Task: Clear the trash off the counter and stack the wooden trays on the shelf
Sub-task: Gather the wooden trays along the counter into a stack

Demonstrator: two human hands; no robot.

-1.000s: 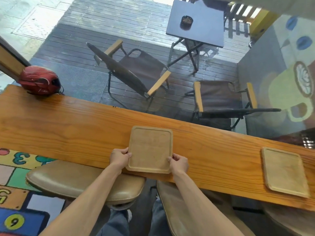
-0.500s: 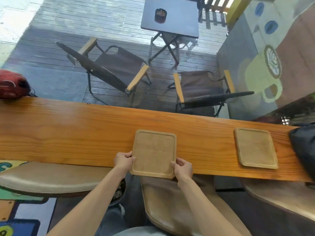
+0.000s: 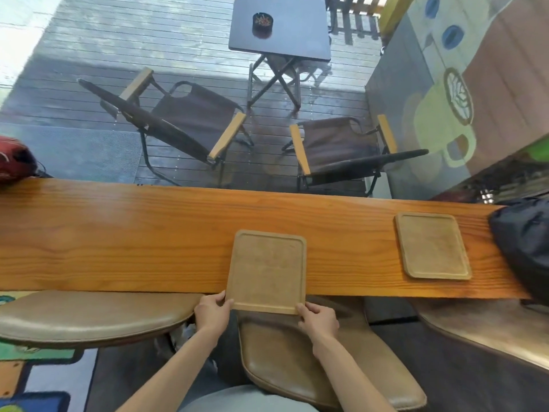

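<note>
A: Entry, counter (image 3: 118, 239). Long plank of orange-brown wood, glossy, strong grain running lengthwise.

B: Trays?

A: Two. Near tray (image 3: 267, 270): flat, pale matte wood, rectangular with rounded corners and a low raised rim. Nothing in it. It lies on the counter with its near edge sticking out past the counter's near edge.

B: Hands on it?

A: Both. Left hand (image 3: 212, 312) grips the near left corner, fingers curled, thumb on top of the rim. Right hand (image 3: 318, 318) grips the near right corner the same way.

B: Second tray (image 3: 432, 246)?

A: Same wood, same shape. It lies flat on the counter, well to the right of the held one, apart from it. Also nothing in it. No hand on it.

B: Other items on the counter?

A: A dark, crumpled, soft bag (image 3: 524, 242) at the counter's right end, just beside the second tray. A red rounded thing (image 3: 15, 159) at the far left end; cannot tell what it is.

B: Below the counter?

A: Padded brown stools (image 3: 89, 316), smooth, leather-like, tucked along its near side.

B: Beyond it?

A: Two folding chairs (image 3: 190, 120) with dark fabric and wooden armrests, plus a small dark square table (image 3: 297, 25) holding a round black dish (image 3: 262, 22). Dish contents are too small to identify.
</note>
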